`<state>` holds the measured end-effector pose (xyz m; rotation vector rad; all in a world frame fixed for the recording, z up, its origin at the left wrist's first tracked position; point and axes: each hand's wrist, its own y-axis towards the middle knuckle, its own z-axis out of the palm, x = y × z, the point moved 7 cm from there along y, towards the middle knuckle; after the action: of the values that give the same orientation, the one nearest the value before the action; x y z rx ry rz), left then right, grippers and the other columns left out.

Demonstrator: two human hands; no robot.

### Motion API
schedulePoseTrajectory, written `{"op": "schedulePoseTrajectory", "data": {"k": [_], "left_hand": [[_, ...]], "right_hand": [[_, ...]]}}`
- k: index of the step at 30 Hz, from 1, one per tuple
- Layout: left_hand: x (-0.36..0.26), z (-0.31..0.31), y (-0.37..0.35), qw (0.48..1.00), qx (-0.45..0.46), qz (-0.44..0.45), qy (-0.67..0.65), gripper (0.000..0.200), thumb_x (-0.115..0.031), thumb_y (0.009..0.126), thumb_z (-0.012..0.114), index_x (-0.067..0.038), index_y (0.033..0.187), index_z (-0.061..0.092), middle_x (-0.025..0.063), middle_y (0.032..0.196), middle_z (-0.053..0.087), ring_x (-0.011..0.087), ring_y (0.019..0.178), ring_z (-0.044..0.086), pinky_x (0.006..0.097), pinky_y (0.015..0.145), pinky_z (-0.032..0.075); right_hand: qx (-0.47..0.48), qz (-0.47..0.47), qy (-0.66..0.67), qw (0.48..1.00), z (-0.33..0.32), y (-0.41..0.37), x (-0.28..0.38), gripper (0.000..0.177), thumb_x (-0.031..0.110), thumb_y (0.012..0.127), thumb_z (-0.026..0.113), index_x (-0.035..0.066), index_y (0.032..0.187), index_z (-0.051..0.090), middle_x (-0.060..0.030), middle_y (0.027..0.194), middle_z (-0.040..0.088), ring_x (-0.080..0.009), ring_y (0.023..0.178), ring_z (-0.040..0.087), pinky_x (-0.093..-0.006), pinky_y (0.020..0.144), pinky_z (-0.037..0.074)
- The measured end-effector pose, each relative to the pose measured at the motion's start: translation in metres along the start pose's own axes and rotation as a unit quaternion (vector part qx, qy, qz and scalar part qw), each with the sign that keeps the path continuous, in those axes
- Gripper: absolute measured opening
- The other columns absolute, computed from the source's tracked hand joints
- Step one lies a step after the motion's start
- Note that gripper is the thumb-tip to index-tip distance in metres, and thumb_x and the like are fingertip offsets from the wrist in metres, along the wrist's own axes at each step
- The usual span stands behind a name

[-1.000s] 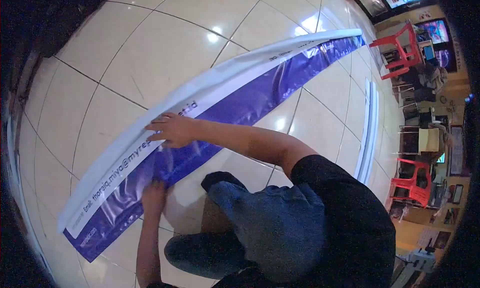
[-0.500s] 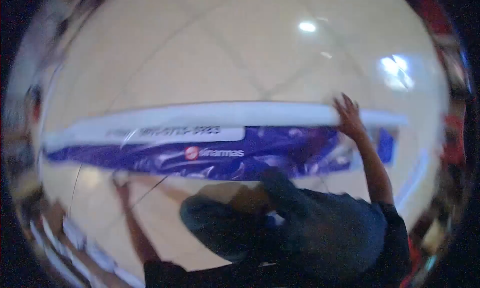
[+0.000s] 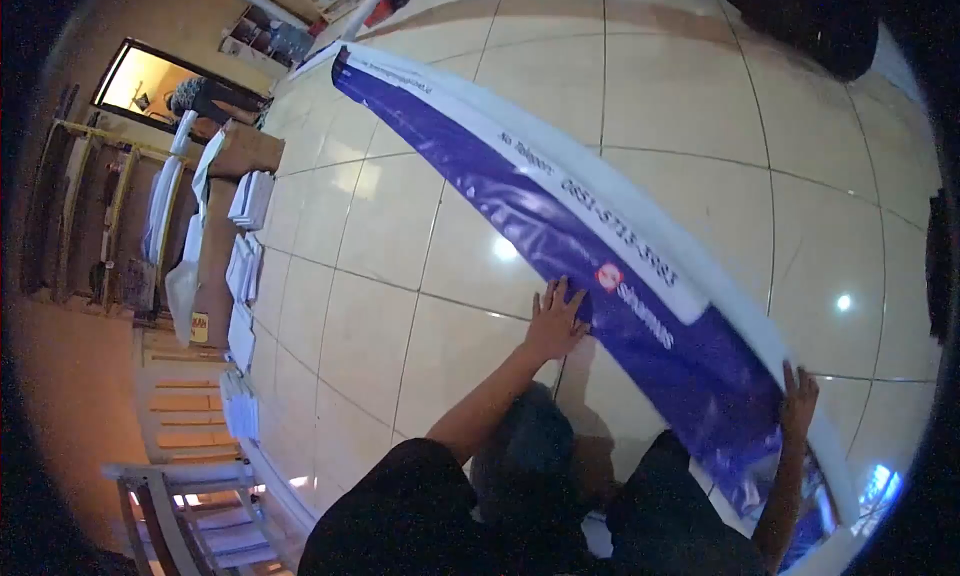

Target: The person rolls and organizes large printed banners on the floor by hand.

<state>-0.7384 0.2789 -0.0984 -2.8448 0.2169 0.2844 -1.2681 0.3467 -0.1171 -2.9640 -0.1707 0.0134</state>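
Observation:
A long purple and white banner [image 3: 530, 211] lies diagonally across the tiled floor, its upper long edge rolled into a white tube. Printed on it are a phone number and the word "sinarmas". My left hand [image 3: 557, 321] rests on the banner's lower edge, near the round red logo, with its fingers spread. Farther right, my right hand [image 3: 798, 401] is on the white rolled edge near the banner's near end, fingers apart and laid against it. My knees are close to the banner's lower edge.
Stacks of white sheets [image 3: 240, 266] and cardboard boxes [image 3: 215, 236] line the left side. Beyond them stand racks [image 3: 110, 206]. Another person [image 3: 215, 101] bends near a doorway at the upper left. A dark object [image 3: 800, 21] is at the upper right.
The view has turned, so the banner now runs diagonally instead of across. My left hand has come from the bare floor onto the banner's edge. My right hand remains at the rolled edge.

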Motion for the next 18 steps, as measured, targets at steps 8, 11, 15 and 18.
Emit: {"op": "schedulePoseTrajectory", "data": {"k": [8, 11, 15, 18], "left_hand": [[-0.055, -0.026, 0.031, 0.993, -0.111, 0.022, -0.016, 0.067, -0.042, 0.088, 0.056, -0.013, 0.143, 0.034, 0.0263, 0.149, 0.017, 0.0457, 0.139, 0.014, 0.0636, 0.109, 0.016], [-0.075, -0.017, 0.035, 0.995, -0.067, 0.066, -0.019, 0.066, -0.042, 0.089, 0.055, -0.013, 0.144, 0.033, 0.0264, 0.150, 0.015, 0.0461, 0.139, 0.014, 0.0633, 0.109, 0.015], [-0.090, 0.010, 0.037, 0.996, -0.014, 0.083, 0.002, 0.069, -0.046, 0.088, 0.054, -0.013, 0.145, 0.032, 0.0264, 0.151, 0.014, 0.0465, 0.139, 0.013, 0.0640, 0.109, 0.014], [-0.119, 0.023, 0.037, 0.993, -0.002, 0.117, 0.013, 0.071, -0.048, 0.088, 0.053, -0.013, 0.146, 0.030, 0.0267, 0.151, 0.015, 0.0459, 0.139, 0.014, 0.0643, 0.108, 0.014]], "right_hand": [[-0.245, 0.048, -0.271, 0.930, 0.032, -0.186, -0.261, 0.059, 0.034, 0.090, 0.050, 0.023, 0.145, 0.034, -0.0033, 0.154, 0.026, -0.0253, 0.135, 0.035, -0.0498, 0.110, 0.025], [0.087, 0.233, -0.069, 0.966, 0.085, -0.155, -0.294, 0.061, 0.029, 0.091, 0.048, 0.020, 0.148, 0.028, -0.0091, 0.155, 0.021, -0.0323, 0.138, 0.029, -0.0472, 0.112, 0.024], [-0.073, 0.133, 0.012, 0.988, 0.042, -0.071, -0.238, 0.065, 0.021, 0.084, 0.063, 0.008, 0.142, 0.037, -0.0138, 0.143, 0.042, -0.0313, 0.129, 0.043, -0.0424, 0.109, 0.031], [-0.107, 0.011, 0.052, 0.993, 0.051, 0.027, -0.231, 0.051, 0.012, 0.087, 0.053, 0.007, 0.137, 0.046, -0.0129, 0.141, 0.045, -0.0297, 0.130, 0.043, -0.0403, 0.110, 0.030]]}}
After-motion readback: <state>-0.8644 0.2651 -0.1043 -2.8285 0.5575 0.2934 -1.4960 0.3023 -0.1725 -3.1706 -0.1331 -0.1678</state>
